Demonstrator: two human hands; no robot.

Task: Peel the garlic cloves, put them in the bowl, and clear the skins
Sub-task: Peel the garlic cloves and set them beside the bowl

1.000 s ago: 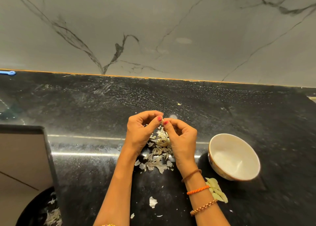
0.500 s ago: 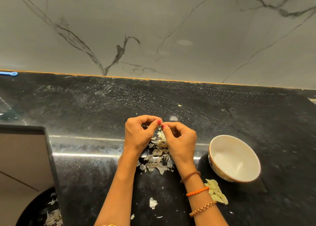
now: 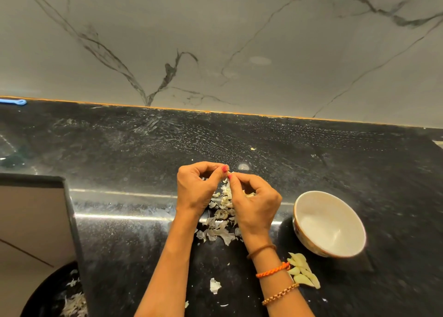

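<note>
She is standing at the black desk (image 3: 119,245) with both hands raised a little above a heap of papery skins (image 3: 221,223). The left hand (image 3: 197,187) and the right hand (image 3: 255,204) are meeting at the fingertips, fingers curled, pinching something small between them. I am taking it for a garlic clove (image 3: 230,173) in the middle of being peeled, though only a pale sliver is showing between the painted nails.

As for progress, she is looking well into it but not finished. A cluster of peeled cloves (image 3: 303,271) is lying on the desk just beside her right wrist, near the front of the bowl (image 3: 309,204), not inside it. The white bowl itself is sitting to her right and appears to be holding nothing, so the moving of cloves into it is still waiting to be done.

The skins are not cleared either: the main heap is lying under her hands, and a few stray scraps (image 3: 215,285) are sitting nearer the desk's front edge. Down at the lower left, a dark round bin (image 3: 48,292) is already holding some skins, so part of the clearing seems to be under way. I cannot tell whether any unpeeled cloves are left.
</note>
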